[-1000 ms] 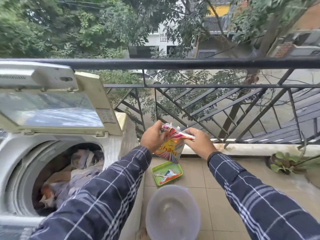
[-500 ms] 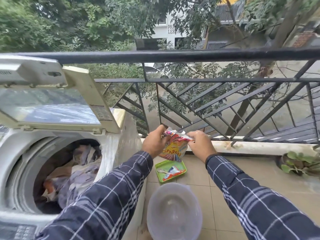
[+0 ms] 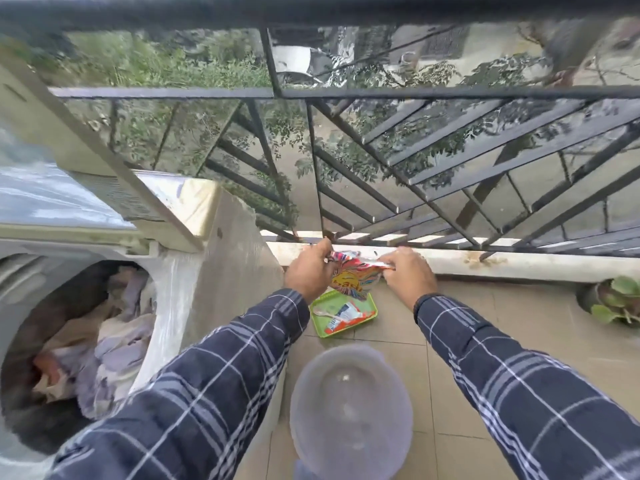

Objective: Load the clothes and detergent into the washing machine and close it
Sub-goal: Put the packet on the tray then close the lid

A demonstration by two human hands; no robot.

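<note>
The detergent packet point(image 3: 349, 279), orange and yellow with red print, hangs in the air just right of the washing machine point(image 3: 225, 271), at about the height of its top edge. The left hand point(image 3: 308, 271) pinches the packet's upper left corner with curled fingers, and the right hand point(image 3: 408, 276) pinches the upper right corner the same way, so the top edge is stretched between them. Whether the packet is torn open cannot be told. Both sleeves are dark blue plaid.

The machine's lid point(image 3: 114, 188) stands raised at the back, and the clothes point(image 3: 104, 334), a pale lilac and tan heap, lie inside the drum. On the floor tiles point(image 3: 491, 327) right of the machine, below the packet, sits a green tray point(image 3: 373, 310) holding a small sachet point(image 3: 343, 314) and a white spoon point(image 3: 322, 312). Nearer the camera, also right of the machine, is a translucent round tub point(image 3: 351, 410). Behind the machine and running off to its right is a black metal railing point(image 3: 381, 93) set on a pale ledge point(image 3: 519, 268). Well to the right of the machine, by the ledge, is a potted plant point(image 3: 614, 299)
</note>
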